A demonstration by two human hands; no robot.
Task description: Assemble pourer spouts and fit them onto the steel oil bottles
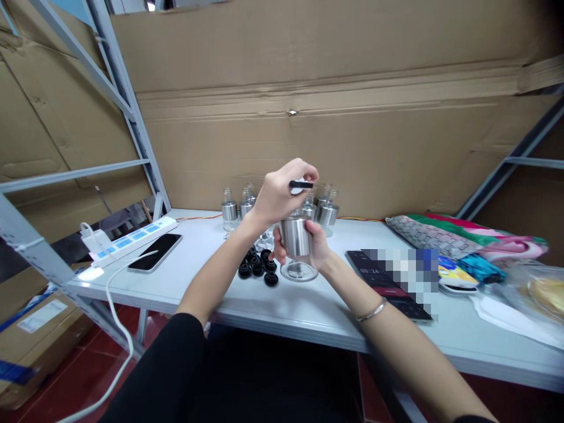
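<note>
My right hand [319, 244] is wrapped round a glass bottle [297, 236] with a silver metal sleeve and a clear base, held upright above the table's front part. Over its top, my left hand [286, 187] pinches a small black-and-white piece [301, 186], perhaps a cap; its exact kind is not clear. The left hand hides the bottle's neck, so I cannot tell whether the piece touches it. Below and left of the bottle lie several black stoppers [258, 267], with clear small parts [265, 239] just behind them. Similar bottles [230, 210] stand in back.
The white table [194, 288] meets a cardboard wall [308, 135]. At left lie a phone [155, 252] and a power strip [136, 238] with a white cable. To the right are a second phone showing a timer [374, 273], colourful cloth [476, 235] and plastic packets [458, 273].
</note>
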